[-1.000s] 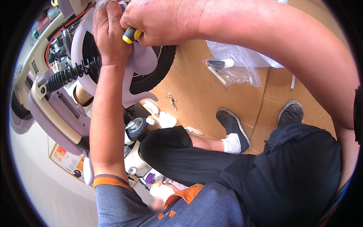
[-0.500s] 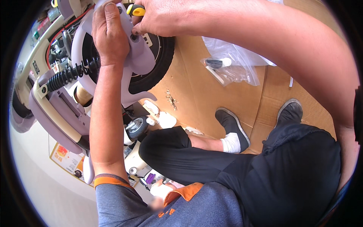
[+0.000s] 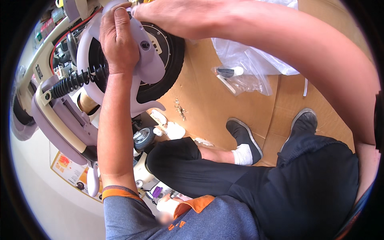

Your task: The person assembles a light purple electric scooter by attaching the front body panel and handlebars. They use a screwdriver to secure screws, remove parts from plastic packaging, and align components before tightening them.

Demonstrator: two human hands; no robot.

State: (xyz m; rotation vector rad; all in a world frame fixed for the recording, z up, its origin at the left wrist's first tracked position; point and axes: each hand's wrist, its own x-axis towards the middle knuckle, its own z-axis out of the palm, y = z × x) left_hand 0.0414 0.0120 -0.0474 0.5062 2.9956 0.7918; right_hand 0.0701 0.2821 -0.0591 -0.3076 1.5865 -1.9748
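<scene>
My left hand (image 3: pixel 120 38) grips the lilac plastic wheel cover (image 3: pixel 152 66) of a scooter, fingers wrapped over its upper part and thumb laid along it. Close beside it at the top edge is my right hand (image 3: pixel 154 16), closed near the cover's upper end; its fingers are mostly hidden, as is anything in them. A dark recessed bolt hole (image 3: pixel 145 45) shows in the cover below my right hand. Behind the cover stands the black-tyred wheel (image 3: pixel 176 60). A black coil-spring shock absorber (image 3: pixel 72 84) runs from beside my left wrist to the lilac-and-cream frame (image 3: pixel 60 120).
Brown cardboard (image 3: pixel 216 104) covers the floor. On it lies a clear plastic bag (image 3: pixel 256 76) with small parts, and a little pile of metal bits (image 3: pixel 181 109). A small wheel (image 3: pixel 144 138) and white parts (image 3: pixel 175 130) sit beside my bent knee (image 3: pixel 172 156).
The yellow-and-black handle by my right hand has gone out of sight. That hand has shifted up and left, uncovering the bolt hole. My left hand keeps its grip on the cover.
</scene>
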